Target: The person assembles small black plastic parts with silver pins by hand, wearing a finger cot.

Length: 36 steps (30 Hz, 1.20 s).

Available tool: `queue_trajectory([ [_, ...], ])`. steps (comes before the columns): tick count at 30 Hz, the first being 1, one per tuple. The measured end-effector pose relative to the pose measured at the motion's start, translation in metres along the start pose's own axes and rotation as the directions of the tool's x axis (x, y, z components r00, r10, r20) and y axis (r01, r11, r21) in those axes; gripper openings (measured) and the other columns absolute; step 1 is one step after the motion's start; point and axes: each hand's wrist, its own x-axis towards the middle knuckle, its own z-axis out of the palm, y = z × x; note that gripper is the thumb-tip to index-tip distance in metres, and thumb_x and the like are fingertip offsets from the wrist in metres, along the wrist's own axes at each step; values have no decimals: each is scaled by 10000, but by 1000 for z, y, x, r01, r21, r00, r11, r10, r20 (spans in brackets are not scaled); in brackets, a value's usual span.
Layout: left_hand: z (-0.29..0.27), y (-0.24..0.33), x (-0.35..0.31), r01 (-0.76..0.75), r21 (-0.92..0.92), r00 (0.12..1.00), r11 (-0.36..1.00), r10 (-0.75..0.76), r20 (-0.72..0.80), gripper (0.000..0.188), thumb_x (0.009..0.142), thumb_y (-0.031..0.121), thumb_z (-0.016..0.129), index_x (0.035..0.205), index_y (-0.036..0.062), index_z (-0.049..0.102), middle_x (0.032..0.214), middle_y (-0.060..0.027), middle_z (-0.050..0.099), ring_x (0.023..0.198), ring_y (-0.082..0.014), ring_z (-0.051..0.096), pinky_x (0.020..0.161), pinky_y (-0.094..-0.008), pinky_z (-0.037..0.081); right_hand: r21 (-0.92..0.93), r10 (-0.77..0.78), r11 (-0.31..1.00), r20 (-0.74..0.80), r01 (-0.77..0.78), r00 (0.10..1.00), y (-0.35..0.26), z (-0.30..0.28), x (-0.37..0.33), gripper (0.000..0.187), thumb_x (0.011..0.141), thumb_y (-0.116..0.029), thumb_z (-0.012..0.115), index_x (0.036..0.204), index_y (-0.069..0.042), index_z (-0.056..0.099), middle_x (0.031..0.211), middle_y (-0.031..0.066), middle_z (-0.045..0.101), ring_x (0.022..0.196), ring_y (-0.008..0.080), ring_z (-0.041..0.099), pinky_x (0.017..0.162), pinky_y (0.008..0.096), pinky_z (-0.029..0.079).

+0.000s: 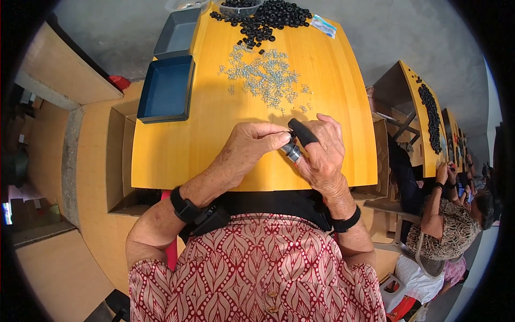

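Observation:
Over the near part of the yellow table (343,107), my two hands meet at a small black cylindrical piece with a silvery band (293,152). Thumb and fingertips of my left hand (244,147) pinch its upper end, where a tiny black part shows only partly. My right hand (324,158) is closed around the lower side of the piece, and a black sleeve (303,132) covers one of its fingers. Just beyond my hands lie many small silver springs (268,78), loosely spread. Behind them sits a heap of small black ring-like parts (281,15).
At the table's left edge stand a dark blue tray (166,88) and a grey tray (178,32). A clear tub (241,9) of black parts and a small packet (323,26) lie at the far side. Another person (450,231) works at a table to the right.

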Motion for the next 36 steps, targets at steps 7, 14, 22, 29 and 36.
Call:
queue_trajectory([
  [7, 2, -1, -1, -48, -4, 999, 999, 48, 2, 249, 911, 171, 616, 1027, -39, 682, 909, -22, 657, 854, -81, 562, 782, -242, 448, 109, 91, 990, 17, -92, 996, 1, -3, 2, 348, 671, -85, 773, 992, -14, 660, 876, 105, 621, 833, 268, 610, 875, 457, 476],
  [14, 5, -6, 0, -53, -55, 998, 997, 52, -19, 246, 916, 174, 616, 1011, -44, 679, 902, -17, 652, 856, -77, 557, 792, -239, 441, 94, 77, 993, 0, -77, 997, 3, -2, -3, 344, 664, -92, 785, 976, -12, 666, 840, 107, 626, 815, 269, 619, 858, 449, 493],
  [22, -2, -8, 3, -9, -45, 998, 999, 12, 61, 267, 931, 218, 600, 1042, -12, 677, 940, -14, 642, 892, -79, 553, 837, -246, 432, 124, 55, 991, -26, -52, 998, 7, 0, -7, 324, 665, -72, 786, 964, -8, 679, 846, 102, 642, 799, 251, 629, 847, 449, 500],
  [29, -3, 2, 0, -11, 25, 995, 1000, 9, 95, 303, 935, 269, 593, 1037, 1, 690, 955, -26, 666, 905, -87, 569, 846, -250, 432, 164, 125, 980, -68, -112, 990, 5, -1, -6, 331, 683, -52, 788, 992, -31, 673, 846, 80, 661, 809, 235, 640, 842, 442, 500],
  [36, -1, 1, -1, -10, -8, 995, 1000, 11, 99, 295, 921, 228, 609, 1045, -30, 682, 922, -32, 665, 888, -87, 573, 834, -256, 440, 190, 90, 979, -67, -76, 994, 4, 4, -8, 366, 671, -61, 793, 1012, -31, 666, 852, 77, 663, 814, 232, 640, 845, 445, 490],
])
